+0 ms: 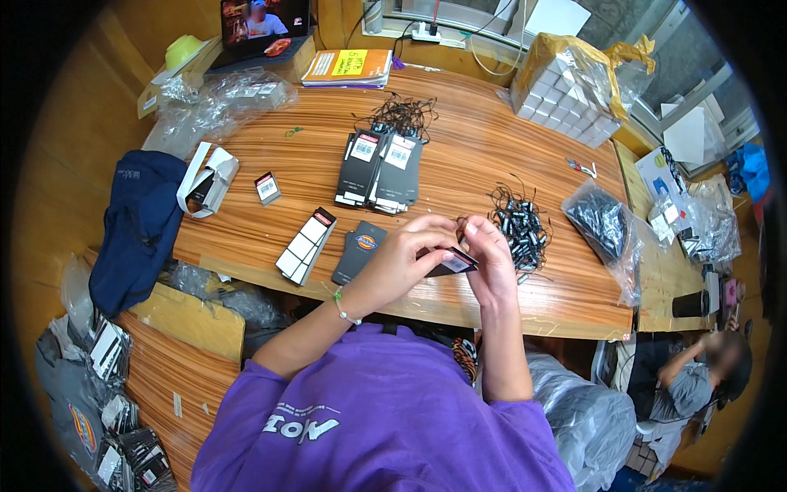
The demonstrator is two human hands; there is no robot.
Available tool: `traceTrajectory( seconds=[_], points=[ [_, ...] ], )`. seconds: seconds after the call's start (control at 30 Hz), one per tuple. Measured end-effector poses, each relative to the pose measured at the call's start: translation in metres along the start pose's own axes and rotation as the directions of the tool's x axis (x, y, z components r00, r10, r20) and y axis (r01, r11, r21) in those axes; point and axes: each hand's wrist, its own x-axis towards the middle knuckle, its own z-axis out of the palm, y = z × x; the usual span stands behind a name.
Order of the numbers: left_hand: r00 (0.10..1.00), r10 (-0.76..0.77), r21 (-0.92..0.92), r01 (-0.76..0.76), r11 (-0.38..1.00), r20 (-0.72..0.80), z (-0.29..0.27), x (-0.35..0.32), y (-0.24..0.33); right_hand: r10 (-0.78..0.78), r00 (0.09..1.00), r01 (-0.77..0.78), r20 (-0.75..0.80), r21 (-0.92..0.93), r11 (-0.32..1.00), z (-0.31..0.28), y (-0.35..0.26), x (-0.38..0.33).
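Observation:
Over the table's near edge, my left hand [414,252] pinches a dark hang tag [456,262] with a pale label on it. My right hand [489,256] is closed beside the tag, its fingertips meeting those of the left hand; what they pinch is too small to make out. Just left of my hands lies a stack of dark grey tags [359,246] with a round logo. Further left is a strip-like stack of white label stickers [305,248]. Right of my hands sits a pile of black tag strings [521,225] with small fasteners.
Stacked black tags [379,170] with strings lie mid-table. A small label stack [267,188], a white roll [215,180] and a navy cloth [136,225] are left. At right are a bagged black bundle [597,215], snips [582,168] and bagged white boxes [566,97]. A person sits lower right.

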Motion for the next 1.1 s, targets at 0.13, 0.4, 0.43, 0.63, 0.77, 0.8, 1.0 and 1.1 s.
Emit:
traceTrajectory(
  seconds=[0.13,0.4,0.43,0.63,0.77,0.8,1.0,1.1],
  points=[
    [0.988,-0.137,-0.066,0.141,0.988,0.066,-0.002,0.004,-0.007,0.024,0.999,-0.024,-0.028,-0.004,1.0,0.008,0.005,0.002],
    [0.985,-0.084,0.144,0.062,0.988,0.148,-0.004,-0.003,-0.011,0.015,0.996,-0.026,0.089,0.118,0.993,-0.012,-0.013,0.013],
    [0.984,-0.095,0.144,0.073,0.987,0.149,-0.005,-0.004,-0.01,-0.005,0.999,-0.001,0.045,0.126,0.992,-0.012,-0.017,0.013],
    [0.973,-0.165,0.054,0.158,0.986,0.161,-0.01,-0.003,-0.004,-0.115,0.988,0.083,0.107,0.266,0.96,-0.002,-0.04,0.015],
    [0.988,-0.032,-0.174,0.006,0.985,-0.15,-0.017,0.002,-0.013,-0.21,0.948,0.181,0.238,0.139,0.974,0.003,-0.041,0.01],
    [0.985,0.011,-0.168,-0.04,0.985,-0.173,-0.023,0.005,-0.01,-0.23,0.936,0.224,0.267,0.053,0.973,0.005,-0.042,0.006],
    [0.953,-0.15,-0.322,0.06,0.945,-0.262,-0.03,0.004,0.007,-0.516,0.814,0.479,0.265,-0.809,0.341,0.038,-0.019,-0.011],
    [0.953,-0.136,-0.277,0.058,0.959,-0.271,-0.028,0.005,0.011,-0.544,0.761,0.526,0.354,-0.827,0.197,0.047,-0.01,-0.012]
  ],
)
